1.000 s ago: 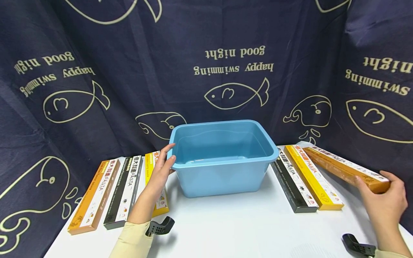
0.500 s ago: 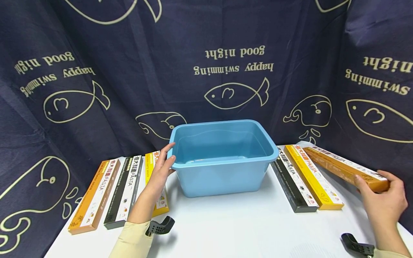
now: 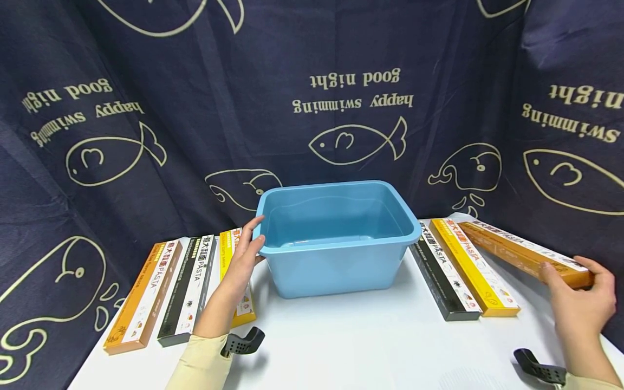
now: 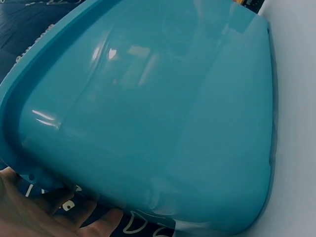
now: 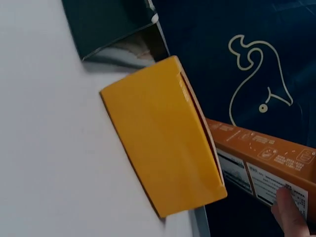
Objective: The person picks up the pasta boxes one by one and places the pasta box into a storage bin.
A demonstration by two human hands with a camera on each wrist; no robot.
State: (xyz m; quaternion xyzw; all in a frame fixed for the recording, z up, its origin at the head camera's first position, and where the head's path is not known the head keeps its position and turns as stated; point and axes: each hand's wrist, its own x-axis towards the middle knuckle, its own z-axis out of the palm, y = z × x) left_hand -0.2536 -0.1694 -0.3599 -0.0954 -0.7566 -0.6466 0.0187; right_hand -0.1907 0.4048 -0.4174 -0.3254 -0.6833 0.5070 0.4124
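Observation:
My left hand (image 3: pixel 241 260) grips the left rim of a light blue plastic bin (image 3: pixel 336 273), thumb on the near side and fingers along the outside. In the left wrist view the fingers (image 4: pixel 103 223) lie by the bin's outer wall. At the far right, my right hand (image 3: pixel 582 303) holds the near end of an orange pasta box (image 3: pixel 524 252) between thumb and fingers. That near end is raised off the table, while the far end sits lower by the curtain. The right wrist view shows one fingertip (image 5: pixel 290 212) against the box's labelled side.
Right of the bin lie a black pasta box (image 3: pixel 443 276) and a yellow one (image 3: pixel 475 271). To its left are an orange box (image 3: pixel 141 300), a black one (image 3: pixel 187 292) and a yellow one (image 3: pixel 244 309) partly behind my left arm. A dark fish-print curtain (image 3: pixel 361 49) backs the white table (image 3: pixel 351 346).
My right hand and the near end of the orange pasta box have shifted very slightly to the right. My left hand and the bin have stayed in place.

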